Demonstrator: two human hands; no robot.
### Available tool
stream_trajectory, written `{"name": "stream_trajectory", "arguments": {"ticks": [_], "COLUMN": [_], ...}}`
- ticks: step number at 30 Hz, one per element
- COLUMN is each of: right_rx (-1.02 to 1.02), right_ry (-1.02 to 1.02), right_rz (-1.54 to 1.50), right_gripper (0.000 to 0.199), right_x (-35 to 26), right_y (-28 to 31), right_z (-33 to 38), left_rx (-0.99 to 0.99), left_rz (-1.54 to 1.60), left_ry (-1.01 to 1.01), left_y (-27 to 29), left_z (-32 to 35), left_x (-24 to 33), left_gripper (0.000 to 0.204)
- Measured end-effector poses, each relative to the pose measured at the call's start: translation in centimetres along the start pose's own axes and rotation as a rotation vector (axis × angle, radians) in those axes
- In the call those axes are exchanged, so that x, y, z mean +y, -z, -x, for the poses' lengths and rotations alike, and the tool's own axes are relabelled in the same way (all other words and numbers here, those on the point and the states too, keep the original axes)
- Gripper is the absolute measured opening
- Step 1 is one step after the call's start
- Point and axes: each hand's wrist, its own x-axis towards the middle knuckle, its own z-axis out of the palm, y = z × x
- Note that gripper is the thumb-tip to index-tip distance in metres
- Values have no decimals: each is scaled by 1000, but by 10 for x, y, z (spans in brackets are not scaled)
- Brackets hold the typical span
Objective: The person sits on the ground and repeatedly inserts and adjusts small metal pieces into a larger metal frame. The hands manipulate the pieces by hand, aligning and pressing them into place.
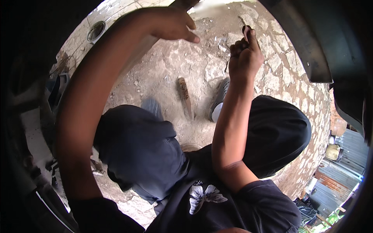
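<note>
Rough stone ground [186, 66], wooden-handled knife [185, 97]

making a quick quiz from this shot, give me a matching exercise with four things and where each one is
Things:
1. knife
2. left hand
3. right hand
4. round metal bowl

Places:
A. raised at upper right, fingers curled into a fist
B. lying on the stony ground between the knees
C. far upper left on the ground
D. top centre, fingers spread loosely

Pairs: 1-B, 2-D, 3-A, 4-C

Both arms raised; left hand [171, 25] loosely open, right hand [244, 54] curled (2 fingers up).
</note>
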Motion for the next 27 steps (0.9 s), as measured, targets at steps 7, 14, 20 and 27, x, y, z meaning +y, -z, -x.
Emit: {"name": "stream_trajectory", "arguments": {"ticks": [7,14,20,27], "right_rx": [-195,-832,-798,-629], "right_ry": [44,26,45,-106], "right_rz": [310,1245,1505,1209], "right_gripper": [24,31,25,25], "right_x": [-20,-1,-2,36], "right_y": [-62,-91,-65,-74], "right_z": [-37,-121,-128,-144], "left_rx": [-145,54,106,430], "left_rz": [-80,220,31,285], "left_ry": [71,237,109,333], "left_y": [3,-45,-20,-53], "left_z": [27,13,-24,-63], "left_x": [18,0,-17,-58], "left_gripper": [70,58,49,46]}}
